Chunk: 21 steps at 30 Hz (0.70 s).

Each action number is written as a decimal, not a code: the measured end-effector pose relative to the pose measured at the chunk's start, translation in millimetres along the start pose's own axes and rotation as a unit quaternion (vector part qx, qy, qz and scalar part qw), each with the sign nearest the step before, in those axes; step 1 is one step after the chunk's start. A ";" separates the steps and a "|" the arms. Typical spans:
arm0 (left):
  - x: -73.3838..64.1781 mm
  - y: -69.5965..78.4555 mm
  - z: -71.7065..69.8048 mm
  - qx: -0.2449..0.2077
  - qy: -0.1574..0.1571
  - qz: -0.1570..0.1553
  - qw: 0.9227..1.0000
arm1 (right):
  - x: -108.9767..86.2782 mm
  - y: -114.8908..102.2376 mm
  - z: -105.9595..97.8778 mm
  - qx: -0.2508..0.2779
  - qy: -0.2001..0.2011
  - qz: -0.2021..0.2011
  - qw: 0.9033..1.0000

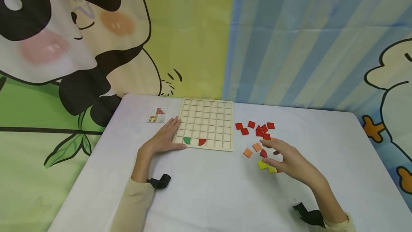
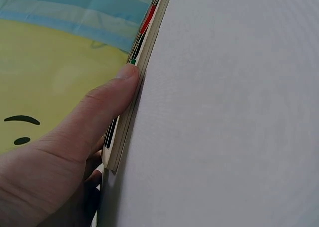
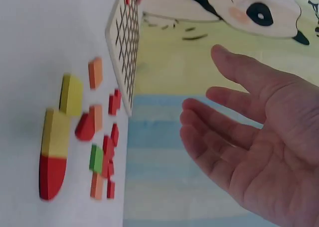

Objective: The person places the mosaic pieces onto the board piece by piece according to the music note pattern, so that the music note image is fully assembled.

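A pale wooden grid board (image 1: 212, 121) lies on the table, with a green quarter-round piece (image 1: 187, 140) and a red quarter-round piece (image 1: 202, 141) in its nearest row. My left hand (image 1: 165, 136) rests at the board's near left corner, its fingers along the left side. The thumb (image 2: 112, 90) lies against the near edge in the left wrist view. To the right, my right hand (image 1: 291, 158) hovers over loose pieces, fingers slightly bent and thumb apart, holding nothing. Near it are yellow squares (image 1: 262, 164), an orange square (image 1: 248, 153) and a red rounded piece (image 1: 263, 153).
A small pattern card (image 1: 156, 115) lies left of the board. Several red pieces (image 1: 259, 132) are scattered right of the board, and a green piece (image 3: 96, 158) shows among them. A printed cloth backdrop (image 1: 193, 35) hangs behind the white table (image 1: 206, 189).
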State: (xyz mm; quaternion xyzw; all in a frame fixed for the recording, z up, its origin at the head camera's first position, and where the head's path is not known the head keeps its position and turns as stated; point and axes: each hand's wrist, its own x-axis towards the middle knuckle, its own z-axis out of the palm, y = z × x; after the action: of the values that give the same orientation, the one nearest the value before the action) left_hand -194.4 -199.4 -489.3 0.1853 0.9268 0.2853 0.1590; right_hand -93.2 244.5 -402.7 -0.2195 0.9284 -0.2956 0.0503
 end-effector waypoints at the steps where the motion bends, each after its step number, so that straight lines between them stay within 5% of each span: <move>1: -0.4 0.3 0.0 0.001 0.001 0.000 1.000 | 0.3 4.3 -2.0 -0.003 0.001 0.010 1.000; 5: -0.3 -1.2 1.5 0.005 0.002 -0.001 1.000 | 5.6 28.1 1.2 0.004 0.002 0.037 0.999; 11: -0.2 -2.5 3.1 0.004 -0.001 -0.004 1.000 | 11.2 54.4 18.1 -0.024 -0.057 0.065 0.996; 21: -0.6 -1.1 1.7 0.006 -0.005 -0.006 1.000 | 10.4 48.6 26.7 -0.131 -0.038 0.065 0.989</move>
State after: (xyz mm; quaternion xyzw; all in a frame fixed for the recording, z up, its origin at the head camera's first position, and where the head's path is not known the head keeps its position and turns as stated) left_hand -193.5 -199.7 -491.1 0.1820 0.9287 0.2782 0.1643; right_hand -114.9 261.3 -452.0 -0.1743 0.9688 -0.1590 0.0758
